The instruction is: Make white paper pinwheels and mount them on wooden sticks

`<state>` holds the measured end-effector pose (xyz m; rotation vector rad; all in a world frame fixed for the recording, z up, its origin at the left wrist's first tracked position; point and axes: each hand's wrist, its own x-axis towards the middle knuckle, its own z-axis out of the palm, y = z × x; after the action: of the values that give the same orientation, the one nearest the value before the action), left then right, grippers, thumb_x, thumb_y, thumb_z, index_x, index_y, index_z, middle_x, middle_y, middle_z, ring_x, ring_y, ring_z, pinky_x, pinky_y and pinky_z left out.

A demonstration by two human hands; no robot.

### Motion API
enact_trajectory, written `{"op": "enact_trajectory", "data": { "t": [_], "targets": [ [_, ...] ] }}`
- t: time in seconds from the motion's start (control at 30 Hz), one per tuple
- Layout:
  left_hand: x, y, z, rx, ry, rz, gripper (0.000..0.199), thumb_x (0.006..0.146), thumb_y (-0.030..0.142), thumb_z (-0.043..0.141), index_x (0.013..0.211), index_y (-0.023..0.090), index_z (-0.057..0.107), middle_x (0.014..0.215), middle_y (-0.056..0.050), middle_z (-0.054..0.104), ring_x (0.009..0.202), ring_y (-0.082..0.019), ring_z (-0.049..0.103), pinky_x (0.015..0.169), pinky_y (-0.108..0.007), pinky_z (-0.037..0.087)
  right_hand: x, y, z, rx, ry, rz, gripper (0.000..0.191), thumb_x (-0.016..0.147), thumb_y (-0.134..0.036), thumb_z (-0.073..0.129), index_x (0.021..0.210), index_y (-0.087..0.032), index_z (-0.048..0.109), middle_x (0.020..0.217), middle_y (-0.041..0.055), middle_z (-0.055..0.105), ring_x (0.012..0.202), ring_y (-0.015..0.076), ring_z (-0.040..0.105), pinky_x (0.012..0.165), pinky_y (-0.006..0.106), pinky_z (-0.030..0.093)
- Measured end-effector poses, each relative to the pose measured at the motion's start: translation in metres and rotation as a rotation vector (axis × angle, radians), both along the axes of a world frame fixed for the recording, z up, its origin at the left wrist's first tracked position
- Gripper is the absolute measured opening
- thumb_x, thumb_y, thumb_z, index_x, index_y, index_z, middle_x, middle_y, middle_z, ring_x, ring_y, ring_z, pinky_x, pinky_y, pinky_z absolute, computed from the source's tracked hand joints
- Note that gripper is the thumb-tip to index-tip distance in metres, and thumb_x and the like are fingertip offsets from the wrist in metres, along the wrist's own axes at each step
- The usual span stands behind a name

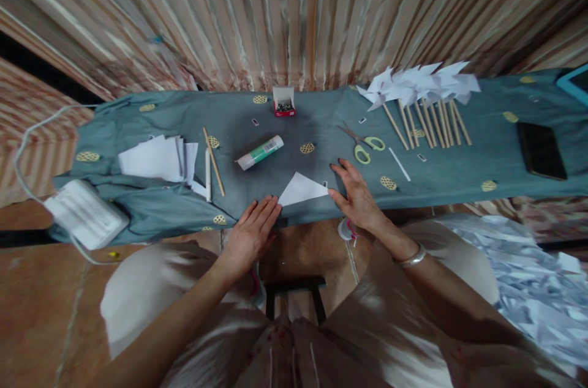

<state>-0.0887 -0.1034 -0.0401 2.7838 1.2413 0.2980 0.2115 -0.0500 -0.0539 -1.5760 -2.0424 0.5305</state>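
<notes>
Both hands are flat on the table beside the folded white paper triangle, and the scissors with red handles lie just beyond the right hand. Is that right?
Not quite: the head view shows the scissors have yellow-green handles, not red. The rest holds: the left hand and right hand rest flat on the table either side of the folded white paper triangle.

A long surface (459, 174) under a blue-grey cloth carries a folded white paper triangle (301, 189), a glue stick (260, 152), green-handled scissors (362, 144), a small box of pins (283, 101), a stack of white sheets (156, 158), loose wooden sticks (214, 161), a row of paper pinwheels (420, 91) and a dark phone (541, 150).
</notes>
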Motion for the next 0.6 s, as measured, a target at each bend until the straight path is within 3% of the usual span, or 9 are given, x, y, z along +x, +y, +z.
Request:
{"op": "enact_trajectory", "data": {
  "t": [0.2,0.33,0.47,0.6],
  "targets": [
    [-0.005,-0.004,0.0,0.009,-0.028,0.013,0.049,0.094,0.015,0.047,0.142,0.01,0.045,0.148,-0.018,0.05,0.141,-0.027,0.043,0.115,-0.048,0.039,0.009,0.001,-0.001,-0.019,0.082,0.027,0.054,0.089,-0.033,0.051,0.14,-0.016,0.047,0.155,0.0189,0.037,0.145,0.0323,0.035,0.117,0.056,0.031],
    [-0.004,-0.003,-0.001,0.02,-0.076,0.026,0.042,0.093,0.015,0.049,0.135,0.011,0.051,0.143,-0.019,0.055,0.138,-0.028,0.047,0.111,-0.049,0.043,0.012,0.007,0.003,-0.026,0.208,-0.007,0.043,0.09,-0.029,0.047,0.131,-0.023,0.057,0.149,0.0119,0.048,0.14,0.0281,0.044,0.118,0.053,0.032],
    [-0.002,0.003,0.005,0.026,-0.173,0.045,0.033,0.094,0.019,0.053,0.126,0.013,0.058,0.136,-0.017,0.061,0.129,-0.028,0.055,0.104,-0.048,0.048,0.002,0.014,0.012,-0.034,0.316,-0.023,0.035,0.094,-0.037,0.045,0.121,-0.025,0.065,0.139,0.0103,0.058,0.134,0.0255,0.051,0.116,0.049,0.036],
    [0.0,0.009,0.01,0.039,-0.255,0.052,0.024,0.094,0.022,0.054,0.116,0.015,0.063,0.126,-0.016,0.067,0.12,-0.028,0.061,0.096,-0.046,0.052,-0.015,0.015,0.015,-0.068,0.28,0.097,0.037,0.086,-0.046,0.062,0.116,-0.025,0.067,0.142,0.0113,0.056,0.132,0.0273,0.054,0.111,0.047,0.041]
  ]
}}
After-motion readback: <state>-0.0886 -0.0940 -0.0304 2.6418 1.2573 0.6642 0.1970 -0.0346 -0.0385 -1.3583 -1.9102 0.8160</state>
